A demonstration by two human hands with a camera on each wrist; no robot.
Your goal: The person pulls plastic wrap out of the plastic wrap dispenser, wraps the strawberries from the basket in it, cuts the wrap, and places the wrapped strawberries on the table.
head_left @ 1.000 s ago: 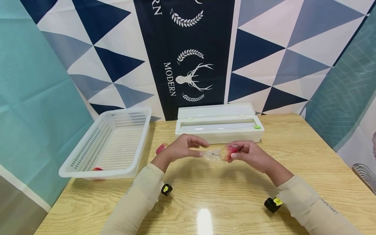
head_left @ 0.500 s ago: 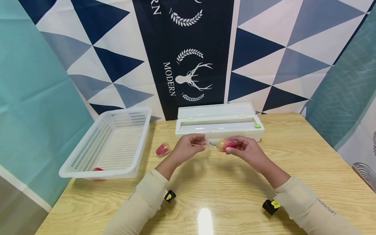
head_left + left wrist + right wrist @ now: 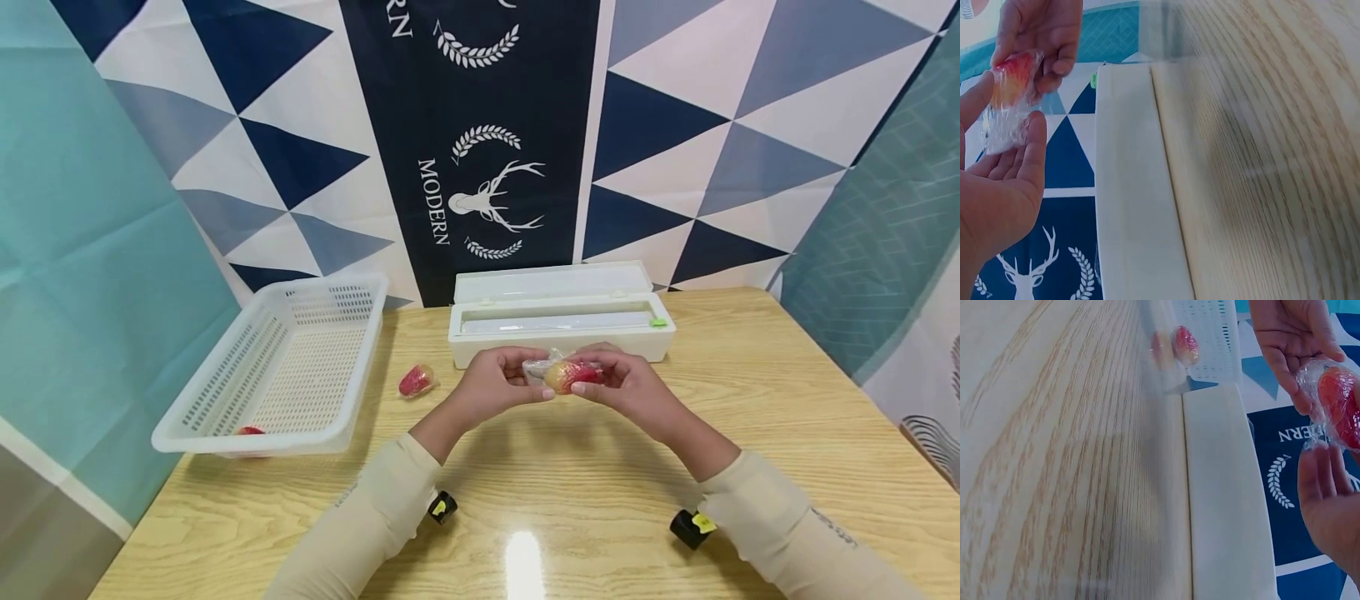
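Note:
A red-and-yellow fruit (image 3: 564, 377), wrapped in clear plastic film, is held above the table between both hands. My right hand (image 3: 639, 392) grips its red end, with the thumb on the near side. At the yellow end, my left hand (image 3: 491, 385) pinches the loose film (image 3: 1005, 131), its thumb touching the fruit. In the right wrist view the film bunches around the fruit (image 3: 1339, 400), and the right fingertips (image 3: 1324, 465) touch a gathered part of it. A second wrapped fruit (image 3: 417, 381) lies on the table, left of my left hand.
A white slatted basket (image 3: 348, 375) stands at the left, with a red fruit (image 3: 250, 432) at its near end. Behind the hands sits a long white box (image 3: 480, 352), lid raised, with a green slider (image 3: 657, 322). A patterned cloth (image 3: 660, 150) hangs behind the table.
The fruit has moved up and slightly left in my right hand. My left hand moved off the film, then came back right onto it at the yellow end, uncovering the second fruit.

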